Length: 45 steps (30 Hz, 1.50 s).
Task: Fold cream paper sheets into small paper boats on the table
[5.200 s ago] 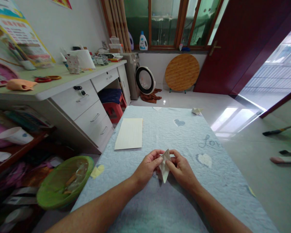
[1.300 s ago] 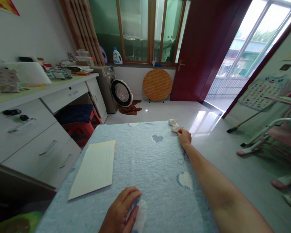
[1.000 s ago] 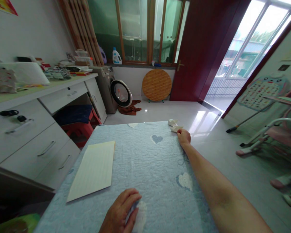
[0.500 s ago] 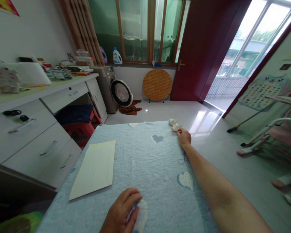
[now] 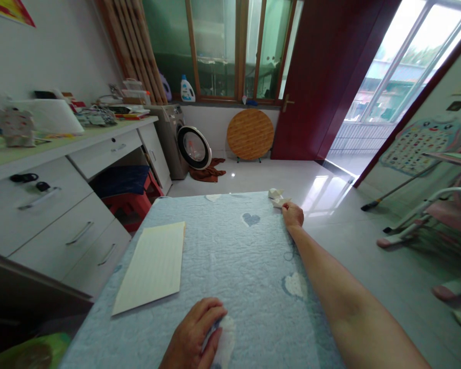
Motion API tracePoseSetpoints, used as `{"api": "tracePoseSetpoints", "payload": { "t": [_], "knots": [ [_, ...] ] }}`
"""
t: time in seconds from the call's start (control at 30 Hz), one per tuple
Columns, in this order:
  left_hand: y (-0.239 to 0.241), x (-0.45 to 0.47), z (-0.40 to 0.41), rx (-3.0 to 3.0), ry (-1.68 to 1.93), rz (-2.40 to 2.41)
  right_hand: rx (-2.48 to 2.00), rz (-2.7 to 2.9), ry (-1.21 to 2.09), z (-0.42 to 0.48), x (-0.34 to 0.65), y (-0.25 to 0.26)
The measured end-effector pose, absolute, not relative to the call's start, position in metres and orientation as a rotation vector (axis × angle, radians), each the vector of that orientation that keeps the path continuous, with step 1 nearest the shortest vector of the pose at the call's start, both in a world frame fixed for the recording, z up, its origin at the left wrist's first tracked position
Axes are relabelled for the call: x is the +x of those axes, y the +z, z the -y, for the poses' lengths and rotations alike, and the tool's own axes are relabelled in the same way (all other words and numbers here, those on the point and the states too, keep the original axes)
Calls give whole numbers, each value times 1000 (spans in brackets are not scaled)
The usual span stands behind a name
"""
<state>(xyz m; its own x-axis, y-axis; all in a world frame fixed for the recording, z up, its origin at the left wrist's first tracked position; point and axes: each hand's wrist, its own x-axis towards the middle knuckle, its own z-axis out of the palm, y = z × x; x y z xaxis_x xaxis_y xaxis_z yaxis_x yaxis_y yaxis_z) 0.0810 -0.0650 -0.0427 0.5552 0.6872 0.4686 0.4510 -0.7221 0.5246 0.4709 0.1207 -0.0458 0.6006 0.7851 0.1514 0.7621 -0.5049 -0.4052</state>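
At the far right corner of the cloth-covered table [image 5: 218, 256], my right hand [image 5: 293, 213] is stretched out with its fingers pinched on the near one of two small folded paper pieces [image 5: 279, 203]. The other folded paper piece [image 5: 275, 193] sits just behind it at the table's edge. My left hand [image 5: 195, 330] rests on the cloth near the front, thumb and fingers apart, with nothing between them. A pad of lined paper [image 5: 151, 266] lies flat to the left, apart from both hands.
White drawers [image 5: 61, 215] and a desk run along the left, with a red stool [image 5: 132, 205] tucked beneath. Beyond the table stand a washing machine [image 5: 172, 138] with its door open and a round wooden tabletop [image 5: 250, 134]. A pink-seated chair [image 5: 449, 210] is at the right.
The whole view has shifted very slightly. Both hands and the folded papers keep their places on the table.
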Motion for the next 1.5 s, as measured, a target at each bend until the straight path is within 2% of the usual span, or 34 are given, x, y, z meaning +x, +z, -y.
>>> {"api": "tracePoseSetpoints", "payload": {
  "t": [0.47, 0.7, 1.03, 1.5],
  "knots": [
    [-38, 83, 70, 2370, 890, -964, -2303, 1374, 71, -74, 437, -35],
    [-34, 84, 72, 2255, 784, -987, -2149, 1747, 274, -17, 382, -17],
    [-23, 83, 69, 2232, 754, -1056, -1711, 2299, 577, 64, 294, 22],
    [-20, 78, 70, 2410, 523, -1000, -1326, 2351, 583, 12, 235, -11]
  ]
}}
